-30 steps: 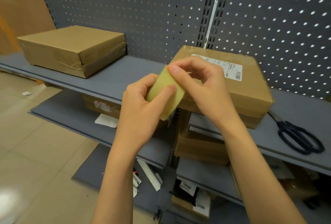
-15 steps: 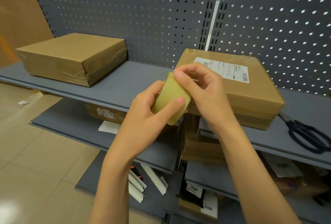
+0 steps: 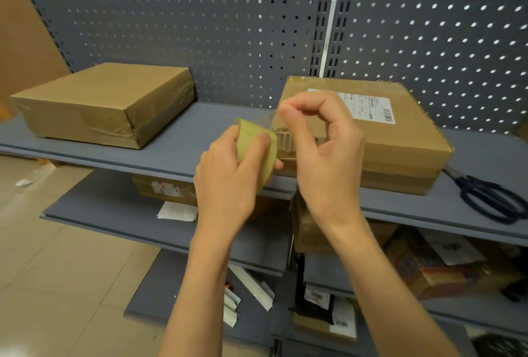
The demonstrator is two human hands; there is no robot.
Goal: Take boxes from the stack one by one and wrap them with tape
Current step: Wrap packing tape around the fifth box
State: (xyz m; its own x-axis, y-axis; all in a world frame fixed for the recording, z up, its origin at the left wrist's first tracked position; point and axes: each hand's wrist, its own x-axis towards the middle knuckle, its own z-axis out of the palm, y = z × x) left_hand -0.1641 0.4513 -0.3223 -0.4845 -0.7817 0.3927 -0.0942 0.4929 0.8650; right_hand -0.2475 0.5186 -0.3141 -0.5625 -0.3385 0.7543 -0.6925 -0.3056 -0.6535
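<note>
Left hand point(image 3: 228, 182) gripped the tape roll point(image 3: 258, 151), fingers curled round its outer face, roll held in the air in front of the top shelf point(image 3: 183, 139). Right hand point(image 3: 323, 151) pinched the free tape end point(image 3: 274, 119) between thumb and forefinger, just above the roll; a short clear strip ran from roll to fingertips. Other right fingers curled loosely.

Labelled box point(image 3: 400, 139) sat on the shelf directly behind the hands, some tape already on its sides. Second box point(image 3: 103, 102) lay well apart to the left, glossy tape showing at its edges. Scissors point(image 3: 491, 196) lay on the shelf to the right, near the labelled box.

Step judged: peeling out a working length of tape before laying it on the labelled box.

Notes for doing it well: pull straight and steady away from the roll so the strip does not split or fold onto itself; keep the pinch at the very end; let the roll turn in the left grip; stick the end down on a box face first, then draw the length round.
</note>
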